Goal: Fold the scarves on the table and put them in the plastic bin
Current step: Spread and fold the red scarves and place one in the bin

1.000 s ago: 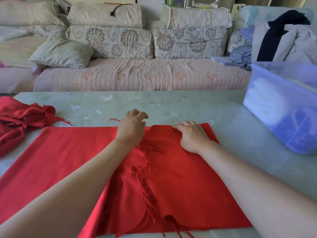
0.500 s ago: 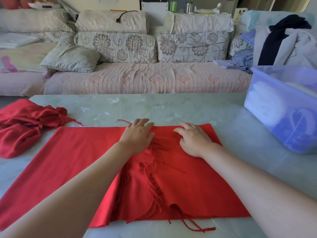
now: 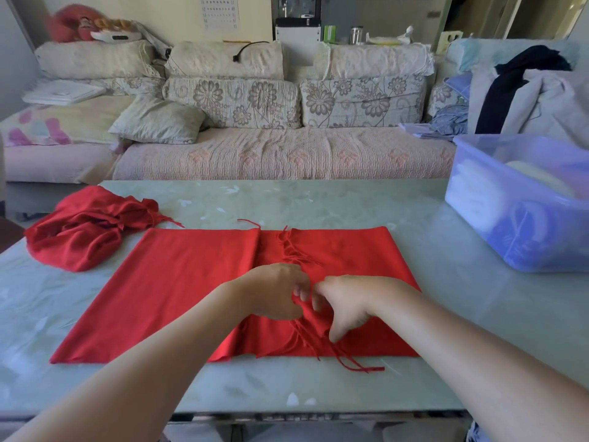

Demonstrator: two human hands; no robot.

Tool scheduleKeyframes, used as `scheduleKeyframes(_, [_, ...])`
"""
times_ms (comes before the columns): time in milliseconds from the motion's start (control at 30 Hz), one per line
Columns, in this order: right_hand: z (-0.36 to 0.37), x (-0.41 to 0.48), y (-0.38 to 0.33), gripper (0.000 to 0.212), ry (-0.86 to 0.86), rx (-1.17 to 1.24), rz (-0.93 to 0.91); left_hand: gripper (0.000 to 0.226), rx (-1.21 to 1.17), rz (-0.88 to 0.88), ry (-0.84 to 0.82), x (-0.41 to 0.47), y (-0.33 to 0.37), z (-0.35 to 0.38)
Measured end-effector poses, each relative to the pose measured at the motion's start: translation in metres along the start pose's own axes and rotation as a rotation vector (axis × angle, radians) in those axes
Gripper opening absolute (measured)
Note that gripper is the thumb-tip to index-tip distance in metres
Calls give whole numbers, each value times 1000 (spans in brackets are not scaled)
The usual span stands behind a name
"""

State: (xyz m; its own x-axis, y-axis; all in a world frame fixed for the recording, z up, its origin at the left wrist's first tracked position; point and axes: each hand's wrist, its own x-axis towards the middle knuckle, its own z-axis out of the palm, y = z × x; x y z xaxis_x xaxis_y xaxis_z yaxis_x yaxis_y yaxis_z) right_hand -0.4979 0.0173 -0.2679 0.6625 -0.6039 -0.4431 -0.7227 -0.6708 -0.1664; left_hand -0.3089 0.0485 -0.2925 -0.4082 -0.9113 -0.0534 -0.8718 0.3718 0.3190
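On the red scarf (image 3: 191, 282), left hand (image 3: 274, 293) and right hand (image 3: 345, 306) pinch its fringe.

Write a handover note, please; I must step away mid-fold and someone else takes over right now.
Hands: left hand and right hand both pinch the fringed edge at the middle of the flat scarf.
That scarf lies spread on the table, its fringed end folded in to the middle.
The second scarf lies crumpled at the far left.
The plastic bin stands on the right, already holding pale cloths.
Done: first fold. Left: finish folding, bin it, then fold and bin the crumpled one.
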Motion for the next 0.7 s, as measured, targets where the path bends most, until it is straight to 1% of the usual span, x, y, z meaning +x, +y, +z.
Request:
scheduleKeyframes(67, [5, -4, 0, 17, 120, 61, 29, 47, 40, -2, -47, -8, 13, 2])
scheduleKeyframes(100, [6, -6, 1, 12, 178, 82, 48, 59, 67, -12, -57, -10, 21, 5])
scheduleKeyframes(133, [6, -8, 2, 19, 231, 85, 63, 67, 92, -36, -50, -10, 28, 9])
scheduleKeyframes(167, [7, -9, 4, 25, 277, 87, 74, 71, 97, -66, -23, -10, 34, 14])
scheduleKeyframes(200, [8, -11, 5, 30, 315, 101, 76, 66, 78, -90, 23, -7, 38, 19])
scheduleKeyframes(267, [11, -15, 8, 33, 340, 165, 49, 37, -13, -104, 146, -3, 40, 26])
scheduleKeyframes(300, [13, -17, 10, 30, 333, 193, 30, 27, -54, -94, 205, -2, 39, 27])
scheduleKeyframes(367, [15, -23, 12, 25, 324, 203, 12, 30, -72, -6, 285, -2, 34, 24])
scheduleKeyframes(433, [18, -27, 15, 24, 314, 176, 4, 28, -7, 102, 291, -6, 33, 20])
scheduleKeyframes(500, [23, -29, 19, 26, 260, 122, -11, 28, 74, 158, 241, -11, 31, 18])
scheduleKeyframes(567, [29, -30, 24, 31, 158, 68, -18, 33, 157, 139, 88, -15, 26, 16])
scheduleKeyframes(600, [31, -31, 25, 33, 115, 58, -23, 35, 189, 106, -25, -18, 24, 15])
scheduleKeyframes(633, [32, -31, 28, 34, 88, 83, -24, 35, 200, 69, -120, -21, 22, 14])
scheduleKeyframes(667, [32, -32, 29, 31, 78, 147, -21, 32, 202, 54, -150, -23, 22, 12])
scheduleKeyframes(700, [31, -33, 31, 25, 83, 231, -18, 28, 204, 60, -125, -25, 22, 10])
